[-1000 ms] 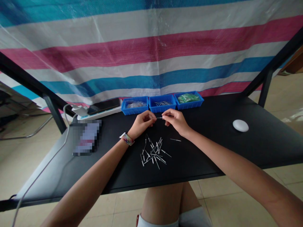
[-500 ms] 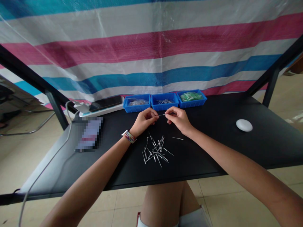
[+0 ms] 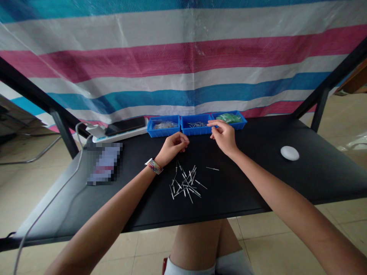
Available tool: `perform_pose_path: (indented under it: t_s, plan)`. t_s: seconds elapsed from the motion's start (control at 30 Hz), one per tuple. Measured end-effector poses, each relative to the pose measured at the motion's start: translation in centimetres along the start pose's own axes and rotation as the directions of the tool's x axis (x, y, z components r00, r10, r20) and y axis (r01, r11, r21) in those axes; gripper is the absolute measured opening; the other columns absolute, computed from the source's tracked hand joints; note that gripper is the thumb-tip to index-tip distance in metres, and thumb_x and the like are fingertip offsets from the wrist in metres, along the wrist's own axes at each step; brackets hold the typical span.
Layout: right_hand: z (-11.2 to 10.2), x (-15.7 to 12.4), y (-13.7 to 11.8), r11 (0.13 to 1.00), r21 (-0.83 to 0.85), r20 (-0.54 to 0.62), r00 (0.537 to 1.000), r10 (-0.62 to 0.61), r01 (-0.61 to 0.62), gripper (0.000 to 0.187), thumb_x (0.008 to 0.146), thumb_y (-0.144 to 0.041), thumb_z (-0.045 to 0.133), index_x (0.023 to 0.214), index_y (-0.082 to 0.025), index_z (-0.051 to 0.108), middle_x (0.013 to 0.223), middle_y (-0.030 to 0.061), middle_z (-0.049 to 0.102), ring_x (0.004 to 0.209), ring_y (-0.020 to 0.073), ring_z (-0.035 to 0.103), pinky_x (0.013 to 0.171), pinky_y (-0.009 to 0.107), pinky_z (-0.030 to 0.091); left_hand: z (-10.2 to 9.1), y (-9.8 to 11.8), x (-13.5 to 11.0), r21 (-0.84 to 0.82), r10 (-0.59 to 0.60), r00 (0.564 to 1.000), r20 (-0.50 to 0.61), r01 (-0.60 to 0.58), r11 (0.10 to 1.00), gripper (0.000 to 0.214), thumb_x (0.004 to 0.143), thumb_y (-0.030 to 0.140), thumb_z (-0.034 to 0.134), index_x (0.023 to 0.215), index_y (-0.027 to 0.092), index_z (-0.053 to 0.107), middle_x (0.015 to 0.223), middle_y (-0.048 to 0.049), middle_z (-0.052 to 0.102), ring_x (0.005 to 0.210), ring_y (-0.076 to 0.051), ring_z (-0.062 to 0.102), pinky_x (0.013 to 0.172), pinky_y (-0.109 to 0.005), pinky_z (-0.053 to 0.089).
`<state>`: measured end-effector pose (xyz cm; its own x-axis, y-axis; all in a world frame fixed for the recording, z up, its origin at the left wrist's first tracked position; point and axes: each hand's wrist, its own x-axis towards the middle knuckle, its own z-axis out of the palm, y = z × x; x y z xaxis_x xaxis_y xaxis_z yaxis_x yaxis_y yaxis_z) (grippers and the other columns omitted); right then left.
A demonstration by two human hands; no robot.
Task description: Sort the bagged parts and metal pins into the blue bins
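My right hand (image 3: 223,136) reaches to the right rim of the middle blue bin (image 3: 197,130), which holds metal rivets. Its thumb and forefinger are pinched together, and what they hold is too small to make out. My left hand (image 3: 172,147), with a striped wristband, rests on the black table (image 3: 258,172) just in front of the bins. Its fingers are curled shut, and nothing shows between them. A loose pile of rivets (image 3: 185,182) lies near both wrists, and a single rivet (image 3: 212,168) lies apart to its right.
A left blue bin (image 3: 163,128) holds clear pieces and a right blue bin (image 3: 231,119) holds green ones. A phone (image 3: 125,126) lies on a white power strip at the back left, and a white puck (image 3: 289,152) sits to the right. A striped tarp hangs behind.
The hands held one rivet between them over the table. My right hand has since pulled away and moved back to the middle bin. My left hand has stayed put, still curled.
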<state>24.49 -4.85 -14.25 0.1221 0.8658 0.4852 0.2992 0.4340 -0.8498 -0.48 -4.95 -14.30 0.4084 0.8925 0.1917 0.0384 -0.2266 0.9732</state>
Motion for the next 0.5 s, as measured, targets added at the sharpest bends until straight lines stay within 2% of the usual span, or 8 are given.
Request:
perform_pose_path:
  t_s: [0.1, 0.17, 0.2, 0.27, 0.33, 0.37, 0.43, 0.5]
  plan:
    - [-0.6, -0.1, -0.7, 0.999, -0.025, 0.029, 0.999, -0.038, 0.039, 0.016, 0.088, -0.024, 0.06, 0.083, -0.019, 0.075, 0.101, 0.0066, 0.074, 0.061, 0.0126, 0.063, 0.057, 0.029, 0.05, 0.0, -0.1, 0.0, -0.001, -0.006, 1.0, 0.012, 0.006, 1.0, 0.028, 0.088, 0.04, 0.081, 0.092, 0.016, 0.067, 0.073, 0.0011, 0.062, 0.059, -0.009, 0.059, 0.057, -0.021, 0.048]
    - [-1.4, 0.0, -1.4, 1.0, 0.001, 0.219, 0.976, 0.006, -0.007, 0.014, 0.088, -0.025, 0.063, 0.084, -0.019, 0.075, 0.088, 0.0038, 0.072, 0.06, 0.0133, 0.061, 0.055, 0.027, 0.047, -0.1, -0.1, 0.0, 0.0, -0.007, 1.0, 0.016, 0.007, 1.0, 0.028, 0.088, 0.04, 0.081, 0.092, 0.016, 0.067, 0.074, 0.0008, 0.063, 0.059, -0.01, 0.059, 0.056, -0.021, 0.048]
    - [-1.8, 0.1, -1.7, 0.999, 0.011, 0.372, 0.927, 0.041, -0.048, 0.012, 0.087, -0.027, 0.067, 0.088, -0.02, 0.076, 0.083, 0.0024, 0.071, 0.06, 0.0136, 0.06, 0.054, 0.026, 0.046, -0.1, -0.1, 0.0, 0.0, -0.006, 1.0, 0.016, 0.006, 1.0, 0.028, 0.088, 0.04, 0.081, 0.092, 0.016, 0.067, 0.074, 0.0006, 0.063, 0.059, -0.01, 0.059, 0.056, -0.021, 0.048]
    - [-2.6, 0.1, -2.4, 0.994, -0.031, 0.647, 0.756, 0.103, -0.109, 0.019, 0.082, -0.032, 0.078, 0.096, -0.02, 0.077, 0.076, -0.0006, 0.071, 0.059, 0.0143, 0.061, 0.054, 0.025, 0.045, 0.0, -0.1, 0.0, 0.001, -0.001, 1.0, 0.014, 0.001, 1.0, 0.028, 0.088, 0.04, 0.082, 0.092, 0.017, 0.067, 0.073, 0.0007, 0.064, 0.058, -0.01, 0.059, 0.056, -0.021, 0.048]
    - [-3.1, -0.1, -2.9, 0.986, -0.14, 0.789, 0.591, 0.169, -0.096, 0.026, 0.073, -0.033, 0.089, 0.093, -0.021, 0.077, 0.069, -0.0028, 0.069, 0.058, 0.0148, 0.061, 0.053, 0.024, 0.044, 0.0, 0.0, 0.0, 0.004, 0.002, 1.0, 0.012, -0.002, 1.0, 0.028, 0.087, 0.04, 0.082, 0.092, 0.016, 0.067, 0.072, 0.0008, 0.063, 0.058, -0.01, 0.059, 0.056, -0.021, 0.049]
    - [-3.3, -0.3, -3.2, 0.978, -0.197, 0.818, 0.538, 0.202, -0.068, 0.026, 0.069, -0.033, 0.091, 0.088, -0.021, 0.077, 0.066, -0.0031, 0.069, 0.057, 0.015, 0.061, 0.053, 0.024, 0.043, 0.0, 0.0, 0.0, 0.007, 0.002, 1.0, 0.011, -0.002, 1.0, 0.028, 0.088, 0.04, 0.082, 0.092, 0.016, 0.067, 0.072, 0.0009, 0.063, 0.059, -0.01, 0.059, 0.056, -0.021, 0.049]
    - [-3.3, -0.7, -3.6, 0.957, -0.29, 0.845, 0.469, 0.258, -0.004, 0.021, 0.068, -0.032, 0.092, 0.078, -0.022, 0.076, 0.063, -0.003, 0.069, 0.056, 0.0151, 0.061, 0.052, 0.025, 0.041, 0.1, 0.1, -0.1, 0.014, 0.005, 1.0, 0.012, -0.005, 1.0, 0.028, 0.088, 0.039, 0.082, 0.092, 0.016, 0.067, 0.071, 0.0012, 0.063, 0.059, -0.01, 0.059, 0.057, -0.022, 0.049]
    - [-3.1, -1.1, -4.0, 0.939, -0.34, 0.847, 0.45, 0.283, 0.048, 0.013, 0.07, -0.024, 0.088, 0.071, -0.023, 0.075, 0.062, -0.0025, 0.068, 0.056, 0.0156, 0.061, 0.053, 0.026, 0.041, 0.1, 0.1, -0.1, 0.019, 0.008, 1.0, 0.014, -0.009, 1.0, 0.027, 0.088, 0.038, 0.082, 0.092, 0.016, 0.067, 0.072, 0.0015, 0.063, 0.059, -0.01, 0.059, 0.058, -0.021, 0.049]
